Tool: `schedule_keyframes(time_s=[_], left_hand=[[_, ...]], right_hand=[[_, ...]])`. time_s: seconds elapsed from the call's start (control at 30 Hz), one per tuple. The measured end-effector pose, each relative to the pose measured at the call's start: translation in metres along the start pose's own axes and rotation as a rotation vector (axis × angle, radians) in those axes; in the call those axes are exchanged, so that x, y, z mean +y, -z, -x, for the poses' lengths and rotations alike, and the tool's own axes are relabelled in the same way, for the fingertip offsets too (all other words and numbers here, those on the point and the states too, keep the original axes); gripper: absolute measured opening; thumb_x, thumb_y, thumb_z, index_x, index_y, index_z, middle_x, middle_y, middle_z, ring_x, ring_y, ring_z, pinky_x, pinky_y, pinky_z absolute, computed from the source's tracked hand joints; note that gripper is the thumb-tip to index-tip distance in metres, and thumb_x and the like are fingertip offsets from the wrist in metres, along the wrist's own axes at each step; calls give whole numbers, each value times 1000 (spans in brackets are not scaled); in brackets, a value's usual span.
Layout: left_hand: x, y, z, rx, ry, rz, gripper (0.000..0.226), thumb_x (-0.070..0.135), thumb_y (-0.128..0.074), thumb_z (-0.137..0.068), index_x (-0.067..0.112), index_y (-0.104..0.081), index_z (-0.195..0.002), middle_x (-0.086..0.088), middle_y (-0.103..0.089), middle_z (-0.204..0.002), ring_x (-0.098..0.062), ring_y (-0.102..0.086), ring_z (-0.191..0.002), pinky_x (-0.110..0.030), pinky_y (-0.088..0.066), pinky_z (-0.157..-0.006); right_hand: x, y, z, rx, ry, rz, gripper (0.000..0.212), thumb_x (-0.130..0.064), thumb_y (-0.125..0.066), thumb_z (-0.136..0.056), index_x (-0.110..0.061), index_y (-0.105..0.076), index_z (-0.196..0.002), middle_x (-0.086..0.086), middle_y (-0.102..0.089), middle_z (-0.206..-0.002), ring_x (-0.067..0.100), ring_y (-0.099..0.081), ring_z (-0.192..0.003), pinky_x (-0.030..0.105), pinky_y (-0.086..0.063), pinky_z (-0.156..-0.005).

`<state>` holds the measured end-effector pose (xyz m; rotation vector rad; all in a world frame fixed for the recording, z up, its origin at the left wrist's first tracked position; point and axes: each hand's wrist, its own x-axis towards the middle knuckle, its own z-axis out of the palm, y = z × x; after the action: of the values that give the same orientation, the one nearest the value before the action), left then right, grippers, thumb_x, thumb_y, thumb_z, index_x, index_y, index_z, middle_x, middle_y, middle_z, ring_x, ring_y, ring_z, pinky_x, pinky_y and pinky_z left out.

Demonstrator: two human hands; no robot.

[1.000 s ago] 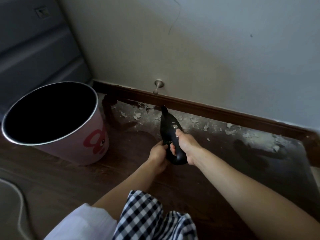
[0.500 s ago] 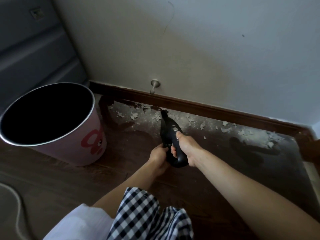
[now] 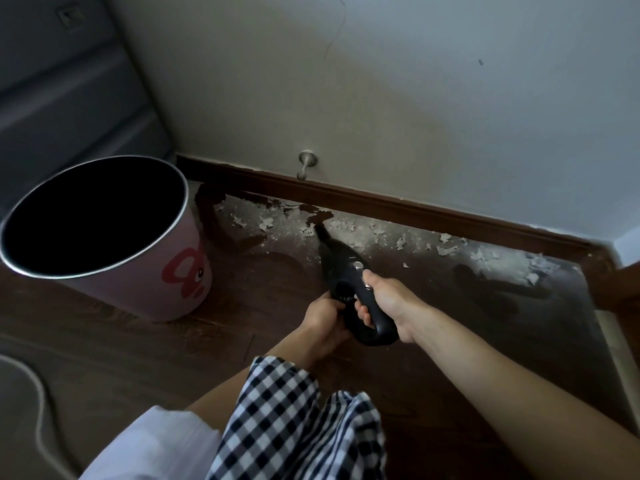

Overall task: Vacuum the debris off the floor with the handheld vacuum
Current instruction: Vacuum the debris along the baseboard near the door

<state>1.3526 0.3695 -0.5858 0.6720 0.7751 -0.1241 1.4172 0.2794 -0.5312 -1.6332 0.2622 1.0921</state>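
Handheld vacuum [image 3: 341, 271] nozzle among debris [image 3: 381, 233] beside baseboard [image 3: 415, 211].

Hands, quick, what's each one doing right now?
Left hand: closed, gripping the vacuum body from the side.
Right hand: closed around the vacuum's handle, thumb on top.

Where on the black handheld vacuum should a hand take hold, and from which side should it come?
Judging by its shape, grip the handheld vacuum by the looped handle at its rear end, coming from behind, from the person's side. The nozzle then points away at the debris. The right hand already grips there; the left hand holds the body.
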Motion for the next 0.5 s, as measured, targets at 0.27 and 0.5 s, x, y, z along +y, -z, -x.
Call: schedule_keyframes(time_s=[0.27, 0.5], left_hand=[[-12, -1, 4, 3, 6, -48, 40, -6, -29, -96, 6, -56, -123, -8, -63, -68, -17, -62, -52, -36, -52, -62], [-8, 6, 5, 51, -23, -2, 42, -8, -27, -95, 4, -53, -125, -8, -58, -63, -16, -57, -46, -31, -52, -53]], right_hand=[[5, 10, 8, -32, -3, 78, 44, -38, -36, -103, 1, -55, -94, 7, -52, -65, 12, -47, -49, 18, -41, -39], [3, -4, 3, -64, 27, 134, 43, -37, -34, -104, 0, -54, -95, 7, -51, -63, 12, -47, -48, 18, -40, -39]])
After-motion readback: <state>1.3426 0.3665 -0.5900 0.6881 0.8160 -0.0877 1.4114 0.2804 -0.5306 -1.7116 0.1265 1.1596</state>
